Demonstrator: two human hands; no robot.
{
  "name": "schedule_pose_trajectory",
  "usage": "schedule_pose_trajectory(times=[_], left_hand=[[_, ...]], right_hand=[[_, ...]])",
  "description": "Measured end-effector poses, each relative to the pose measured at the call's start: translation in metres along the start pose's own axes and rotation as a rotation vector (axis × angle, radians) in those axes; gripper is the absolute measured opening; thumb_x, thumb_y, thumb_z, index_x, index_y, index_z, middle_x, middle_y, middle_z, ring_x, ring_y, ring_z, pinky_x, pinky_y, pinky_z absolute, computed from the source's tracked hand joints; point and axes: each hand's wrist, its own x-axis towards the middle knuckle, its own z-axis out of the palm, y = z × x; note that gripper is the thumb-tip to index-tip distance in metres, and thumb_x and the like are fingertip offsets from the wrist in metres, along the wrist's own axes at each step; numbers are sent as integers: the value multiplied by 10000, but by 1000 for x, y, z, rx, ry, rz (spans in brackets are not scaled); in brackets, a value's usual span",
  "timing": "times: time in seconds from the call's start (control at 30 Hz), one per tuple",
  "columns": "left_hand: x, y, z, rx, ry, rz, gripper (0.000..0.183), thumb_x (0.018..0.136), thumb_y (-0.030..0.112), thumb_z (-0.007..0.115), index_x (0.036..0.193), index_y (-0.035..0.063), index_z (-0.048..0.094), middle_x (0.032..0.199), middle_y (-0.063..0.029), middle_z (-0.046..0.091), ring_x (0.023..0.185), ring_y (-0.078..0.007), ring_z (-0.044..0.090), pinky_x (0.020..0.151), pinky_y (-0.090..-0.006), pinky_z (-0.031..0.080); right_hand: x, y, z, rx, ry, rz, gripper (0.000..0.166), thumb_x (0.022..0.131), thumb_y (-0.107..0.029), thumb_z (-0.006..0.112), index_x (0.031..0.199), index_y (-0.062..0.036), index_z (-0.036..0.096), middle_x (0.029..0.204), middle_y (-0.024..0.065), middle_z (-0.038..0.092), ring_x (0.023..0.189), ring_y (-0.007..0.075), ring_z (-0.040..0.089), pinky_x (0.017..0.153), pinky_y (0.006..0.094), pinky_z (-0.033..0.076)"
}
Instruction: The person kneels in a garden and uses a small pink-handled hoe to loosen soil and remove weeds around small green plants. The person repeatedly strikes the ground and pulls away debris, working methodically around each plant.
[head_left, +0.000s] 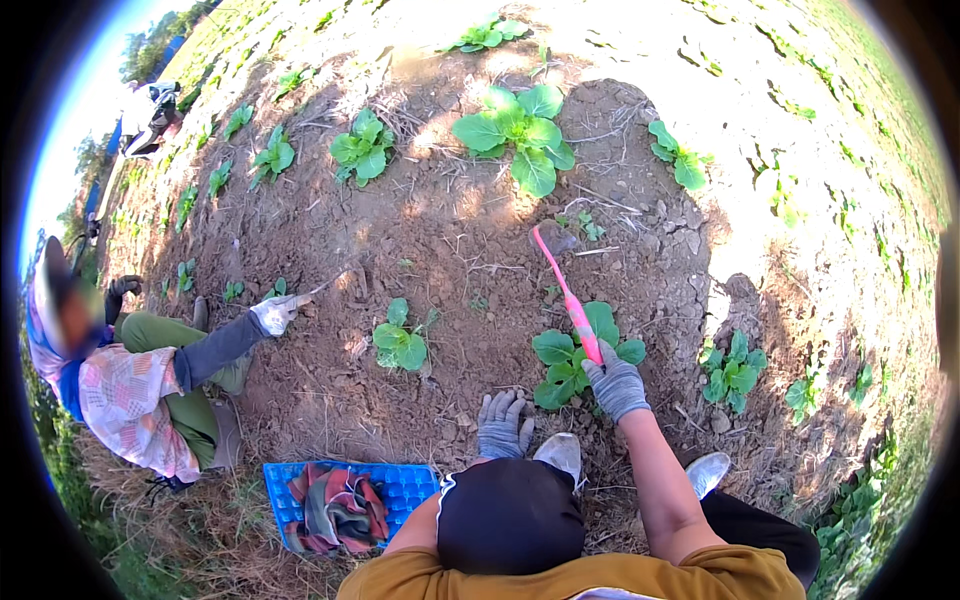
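Observation:
My right hand (617, 381), in a grey glove, is closed around the pink handle of a hand hoe (581, 326). The tool's curved neck reaches forward to a small blade on the soil, beside a small weed (589, 226). Under and beside the handle grows a leafy green plant (559, 367). My left hand (504, 424), gloved in grey, rests on the soil with its fingers apart and holds nothing, left of that plant and by my shoe (560, 454). A large leafy plant (517, 135) stands beyond the blade.
A co-worker (142, 375) crouches at the left with a hand tool (330, 282) in one gloved hand. A blue plastic tray (409, 480) holding a checked cloth (337, 510) lies left of me. More plants (401, 337) grow in rows; another person (150, 116) is far off.

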Motion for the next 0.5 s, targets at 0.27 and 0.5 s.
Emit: schedule_pose_trajectory(times=[0.27, 0.5], left_hand=[[-4, -5, 5, 2, -23, 12, 474, 834, 263, 605, 1260, 97, 481, 1327, -108, 489, 1266, -311, 431, 1114, -515, 224], [-3, -7, 4, -8, -31, 25, 474, 833, 267, 608, 1255, 92, 482, 1317, -121, 489, 1261, -316, 431, 1111, -523, 225]], right_hand=[[71, 10, -19, 471, 104, 102, 452, 930, -351, 554, 1294, -87, 510, 812, 205, 635, 680, 338, 614, 636, 423, 492], [208, -4, -81, 610, 151, 248, 376, 961, -376, 492, 1166, -75, 588, 617, 65, 564, 446, 176, 528, 426, 344, 432]])
